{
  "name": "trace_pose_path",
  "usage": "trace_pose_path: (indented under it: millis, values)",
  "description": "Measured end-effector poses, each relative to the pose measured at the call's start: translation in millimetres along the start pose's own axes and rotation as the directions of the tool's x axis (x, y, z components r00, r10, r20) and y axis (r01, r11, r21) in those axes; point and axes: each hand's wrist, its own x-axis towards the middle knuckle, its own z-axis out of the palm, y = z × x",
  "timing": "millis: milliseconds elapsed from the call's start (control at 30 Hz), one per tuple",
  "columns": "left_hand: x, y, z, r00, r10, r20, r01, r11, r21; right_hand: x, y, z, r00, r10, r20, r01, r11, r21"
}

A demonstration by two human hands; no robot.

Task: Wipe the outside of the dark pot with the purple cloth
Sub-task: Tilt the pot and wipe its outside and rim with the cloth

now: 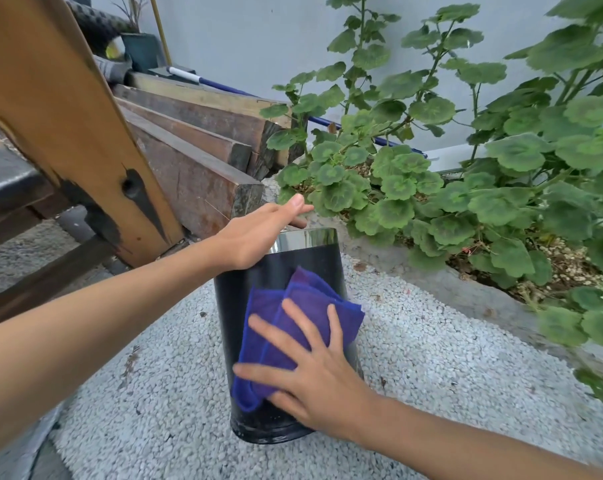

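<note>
Head view shows us the dark pot (231,306) standing on pale pebbled ground (431,358), its wall tapering toward the top and its rim tilted a little away from us. Our left hand (255,237) lies flat over the near left edge of the rim, fingers straight and together, reaching across the opening; it rests there rather than grips. Our right hand (314,372) is spread wide, fingers apart, palm pressing the purple cloth (303,306) against the pot's front wall. The folded cloth covers the middle of that wall; its upper corners poke out above our fingertips, one corner overhangs the pot's right edge, and a fold hangs below our thumb toward the base. A band of bare dark wall shows beneath the right hand, down to the scuffed bottom edge.

Left of the left hand, close by, stand a slanted wooden beam (85,140) and stacked timber blocks (196,161); the nearest block's corner is just beyond our left fingertips. Right of both hands the gravel lies open up to a concrete kerb (466,292), behind which leafy green plants (501,174) lean out over the ground.
</note>
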Motion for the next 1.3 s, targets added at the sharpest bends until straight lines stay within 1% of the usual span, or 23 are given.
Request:
trace_pose_path:
  millis: [100,167,267,333,367,400,433,467,500,533,567,600,633,667,700,733,800,867,933,967,1033,1133,1300]
  values:
    - [-5,5,6,0.999,0.034,-0.016,-0.031,0.991,0.133,-23,4,5,0.988,-0.145,0.058,0.15,0.984,-0.1]
    - [-10,9,8,0.999,0.044,-0.02,-0.039,0.975,0.22,-32,13,4,0.973,-0.211,0.097,0.221,0.969,-0.113]
    - [-15,13,9,0.999,0.048,-0.019,-0.04,0.957,0.287,-41,22,-1,0.947,-0.286,0.144,0.3,0.951,-0.079]
    - [-16,14,8,0.998,0.055,-0.013,-0.049,0.952,0.303,-47,31,-6,0.959,-0.271,0.084,0.271,0.963,0.012]
    - [-16,15,8,0.998,0.059,-0.01,-0.053,0.95,0.307,-49,37,-10,0.976,-0.214,0.029,0.209,0.971,0.117]
    - [-16,14,8,0.998,0.064,-0.006,-0.059,0.949,0.311,-50,41,-17,0.994,-0.106,-0.023,0.108,0.957,0.268]
    - [-16,14,7,0.998,0.069,0.002,-0.066,0.946,0.316,-50,44,-24,0.997,0.065,-0.05,-0.037,0.897,0.44]
    - [-17,14,7,0.997,0.076,0.01,-0.075,0.944,0.322,-48,48,-34,0.959,0.28,-0.05,-0.195,0.776,0.6]
    - [-17,13,7,0.997,0.082,0.016,-0.083,0.941,0.327,-43,53,-45,0.876,0.482,0.002,-0.329,0.594,0.734]
    - [-17,13,6,0.996,0.089,0.021,-0.09,0.94,0.329,-37,61,-54,0.774,0.629,0.071,-0.41,0.412,0.814]
    - [-18,11,6,0.995,0.095,0.024,-0.098,0.938,0.331,-30,70,-61,0.683,0.723,0.101,-0.439,0.296,0.849]
    - [-17,10,6,0.994,0.105,0.028,-0.108,0.936,0.335,-23,80,-68,0.62,0.78,0.083,-0.437,0.256,0.862]
    - [-17,8,6,0.993,0.114,0.032,-0.118,0.933,0.34,-15,88,-76,0.58,0.813,0.041,-0.412,0.25,0.876]
    - [-16,7,5,0.992,0.12,0.035,-0.125,0.931,0.344,-7,96,-83,0.56,0.829,-0.01,-0.366,0.258,0.894]
    - [-15,6,6,0.992,0.12,0.038,-0.126,0.93,0.345,1,102,-87,0.558,0.828,-0.05,-0.322,0.272,0.907]
    - [-14,4,6,0.992,0.119,0.038,-0.124,0.93,0.346,11,106,-91,0.585,0.807,-0.081,-0.289,0.301,0.909]
    - [-12,2,6,0.992,0.122,0.036,-0.127,0.928,0.35,31,109,-87,0.679,0.72,-0.142,-0.263,0.42,0.869]
    - [-13,0,7,0.985,0.167,0.046,-0.172,0.911,0.374,46,104,-68,0.782,0.601,-0.165,-0.237,0.531,0.814]
    - [-14,-3,7,0.961,0.268,0.065,-0.27,0.862,0.429,53,93,-38,0.857,0.5,-0.126,-0.246,0.611,0.752]
    - [-14,-6,6,0.949,0.307,0.076,-0.307,0.836,0.455,52,90,-24,0.868,0.487,-0.095,-0.279,0.638,0.718]
    - [-13,-14,0,0.941,0.326,0.093,-0.328,0.809,0.487,41,85,-7,0.886,0.462,-0.04,-0.326,0.682,0.655]
    - [-11,-23,-7,0.941,0.32,0.114,-0.332,0.793,0.511,9,77,9,0.924,0.38,0.039,-0.328,0.738,0.59]
    - [-9,-25,-6,0.919,0.379,0.106,-0.373,0.754,0.542,-41,80,16,0.95,0.236,0.205,-0.31,0.786,0.535]
